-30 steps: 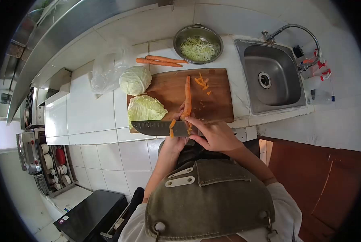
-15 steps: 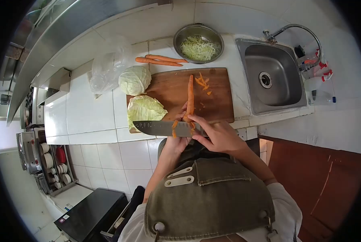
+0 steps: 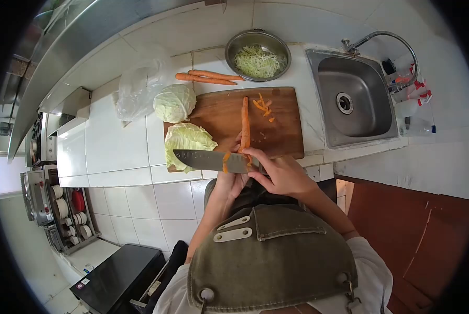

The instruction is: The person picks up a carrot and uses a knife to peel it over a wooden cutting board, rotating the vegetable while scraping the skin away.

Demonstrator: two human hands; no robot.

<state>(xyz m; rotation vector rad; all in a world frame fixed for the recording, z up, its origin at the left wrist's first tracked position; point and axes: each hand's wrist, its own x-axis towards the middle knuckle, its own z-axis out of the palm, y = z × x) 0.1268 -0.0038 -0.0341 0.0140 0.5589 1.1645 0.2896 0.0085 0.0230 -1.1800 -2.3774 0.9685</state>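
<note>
The carrot (image 3: 244, 123) lay with its long axis pointing straight away from the person. Its tip was out over the middle of the board (image 3: 284, 131) and its thick end sat back at the near edge. There the left hand (image 3: 229, 182) came up from below, fingers wrapped shut around the butt of it. From where I stood I couldn't tell whether the far tip rested on the wood or hung just above it.

The knife (image 3: 208, 160) crossed that line almost square. The blade ran out to the person's left, its flat facing up, and met the carrot right at the held end, just beyond the left fingers. The right hand (image 3: 282, 175) was clamped on the handle, which was mostly hidden inside the fist. Its fingertips reached forward to touch the carrot where blade and carrot met, so both hands were on the carrot at its near end, the left one underneath.

An orange strip of peel (image 3: 225, 162) clung to the blade. More peelings (image 3: 263, 106) lay on the board to the right of the carrot's tip. A cut cabbage (image 3: 188, 138) sat on the board's left end, close by the knife point.
</note>
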